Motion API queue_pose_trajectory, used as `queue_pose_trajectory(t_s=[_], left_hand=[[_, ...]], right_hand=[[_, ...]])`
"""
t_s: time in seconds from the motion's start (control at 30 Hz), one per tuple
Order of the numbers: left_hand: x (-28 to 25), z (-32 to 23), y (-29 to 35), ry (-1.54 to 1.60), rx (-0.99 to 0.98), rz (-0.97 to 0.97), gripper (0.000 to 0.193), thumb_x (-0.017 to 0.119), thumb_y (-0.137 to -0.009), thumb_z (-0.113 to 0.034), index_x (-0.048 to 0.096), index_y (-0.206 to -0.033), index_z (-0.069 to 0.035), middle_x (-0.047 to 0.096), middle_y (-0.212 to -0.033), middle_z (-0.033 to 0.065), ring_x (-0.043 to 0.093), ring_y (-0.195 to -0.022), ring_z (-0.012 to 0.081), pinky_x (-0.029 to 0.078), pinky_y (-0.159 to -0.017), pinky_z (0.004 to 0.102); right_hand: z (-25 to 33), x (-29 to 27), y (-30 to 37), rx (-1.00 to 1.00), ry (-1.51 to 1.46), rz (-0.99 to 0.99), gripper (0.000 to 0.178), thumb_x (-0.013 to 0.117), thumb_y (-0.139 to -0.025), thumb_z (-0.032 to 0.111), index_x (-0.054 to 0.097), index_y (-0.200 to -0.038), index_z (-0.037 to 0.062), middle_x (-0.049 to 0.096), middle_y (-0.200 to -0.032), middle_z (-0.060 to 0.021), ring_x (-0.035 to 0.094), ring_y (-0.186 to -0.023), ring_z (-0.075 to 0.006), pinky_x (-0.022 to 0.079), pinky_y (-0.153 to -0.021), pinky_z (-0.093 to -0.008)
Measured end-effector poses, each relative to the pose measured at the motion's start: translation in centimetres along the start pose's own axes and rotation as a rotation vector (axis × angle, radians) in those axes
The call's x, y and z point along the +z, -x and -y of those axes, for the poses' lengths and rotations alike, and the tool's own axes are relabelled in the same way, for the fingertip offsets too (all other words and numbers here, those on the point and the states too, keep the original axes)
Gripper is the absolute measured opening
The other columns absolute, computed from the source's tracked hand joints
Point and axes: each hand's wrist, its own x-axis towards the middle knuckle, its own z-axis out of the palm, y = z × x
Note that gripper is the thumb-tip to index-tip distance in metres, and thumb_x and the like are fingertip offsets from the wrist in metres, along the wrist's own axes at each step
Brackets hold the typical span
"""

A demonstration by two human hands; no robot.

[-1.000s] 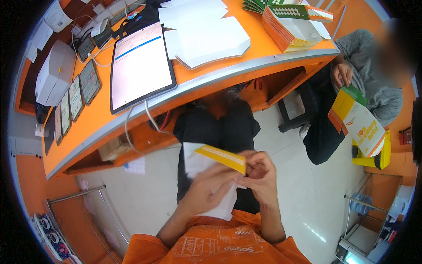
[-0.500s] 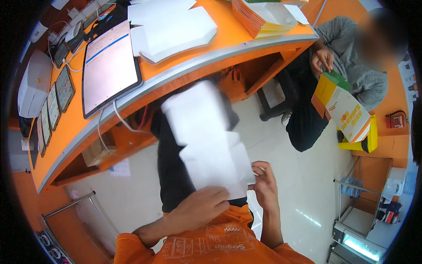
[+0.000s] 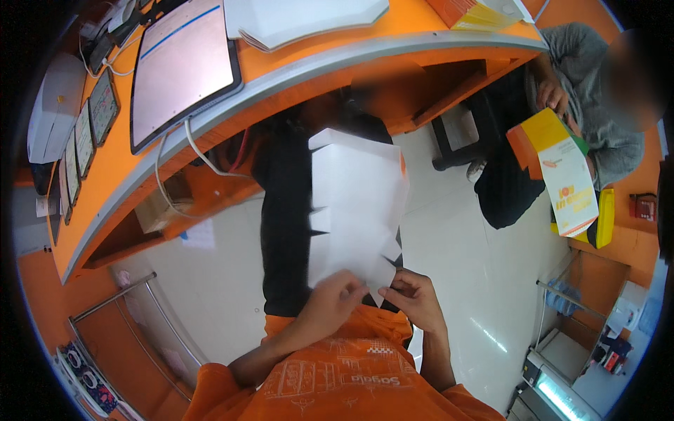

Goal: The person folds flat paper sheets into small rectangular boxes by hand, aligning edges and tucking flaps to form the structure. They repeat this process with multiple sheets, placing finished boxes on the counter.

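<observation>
A flat white cardboard box blank (image 3: 354,196), cut with slits and flaps, lies over my lap with its plain side up. My left hand (image 3: 335,298) is closed at its near left end, fingers curled on the edge. At the near right corner, my right hand (image 3: 413,298) pinches a small flap between thumb and fingers. The flap bends a little there. The blank's far end reaches toward the desk's underside, and a strip of orange print shows at its right edge.
The curved orange desk (image 3: 295,88) holds a tablet (image 3: 186,77), a stack of white blanks (image 3: 302,21) and orange-yellow cartons (image 3: 481,12). Phones stand at left. On the right a seated person holds a printed carton (image 3: 565,179). Metal racks (image 3: 116,298) flank me.
The box blank has swung upright and slightly right, and is less blurred. My right hand has moved left and down onto its corner flap. The other person's carton has shifted right and down.
</observation>
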Motion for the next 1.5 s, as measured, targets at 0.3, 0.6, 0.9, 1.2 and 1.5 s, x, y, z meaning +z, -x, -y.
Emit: queue_pose_trajectory(t_s=[0.3, 0.6, 0.9, 1.2, 1.5], left_hand=[[0.6, 0.2, 1.6, -0.061, -0.011, 0.102, 0.017, 0.069, -0.092, -0.010, 0.066, -0.103, 0.002, 0.062, -0.107, 0.0132, 0.066, -0.097, 0.0249, 0.056, -0.082, 0.0323], [0.6, 1.7, 2.0, -0.095, 0.054, 0.057, 0.012, 0.065, -0.092, -0.002, 0.066, -0.102, 0.004, 0.060, -0.111, 0.0106, 0.065, -0.100, 0.0220, 0.056, -0.084, 0.0299], [0.0, 1.3, 1.7, 0.039, 0.040, 0.071, 0.006, 0.062, -0.094, -0.001, 0.065, -0.098, 0.003, 0.060, -0.109, 0.0102, 0.063, -0.098, 0.0196, 0.053, -0.082, 0.0281], [-1.5, 0.9, 0.6, -0.090, 0.073, 0.225, 0.009, 0.064, -0.092, 0.000, 0.064, -0.101, 0.002, 0.065, -0.103, 0.0131, 0.067, -0.095, 0.0208, 0.056, -0.085, 0.0308], [-1.1, 0.5, -0.5, -0.012, 0.038, 0.173, 0.012, 0.067, -0.090, -0.001, 0.066, -0.101, 0.003, 0.069, -0.098, 0.0137, 0.069, -0.094, 0.0227, 0.056, -0.087, 0.0336]], right_hand=[[-2.0, 2.1, 1.2, 0.039, 0.161, -0.179, 0.010, 0.070, -0.088, 0.000, 0.069, -0.092, -0.0088, 0.062, -0.094, -0.0064, 0.063, -0.089, -0.0128, 0.056, -0.076, -0.0254], [-2.3, 2.9, 1.9, -0.024, 0.120, -0.152, 0.011, 0.068, -0.088, -0.003, 0.070, -0.098, -0.0090, 0.060, -0.105, -0.0083, 0.061, -0.092, -0.0131, 0.054, -0.077, -0.0241], [-3.0, 4.1, 2.3, -0.104, 0.175, -0.236, 0.011, 0.064, -0.093, 0.001, 0.068, -0.094, -0.0083, 0.058, -0.100, -0.0077, 0.056, -0.086, -0.0133, 0.045, -0.070, -0.0246], [-2.2, 3.3, 1.9, -0.063, 0.228, -0.183, 0.005, 0.071, -0.087, -0.002, 0.071, -0.085, -0.0067, 0.060, -0.090, -0.0064, 0.057, -0.080, -0.0125, 0.047, -0.068, -0.0245], [-3.8, 2.4, 1.0, -0.033, -0.042, -0.185, 0.006, 0.076, -0.079, -0.007, 0.072, -0.080, -0.0032, 0.061, -0.090, -0.0050, 0.058, -0.081, -0.0114, 0.050, -0.071, -0.0237]])
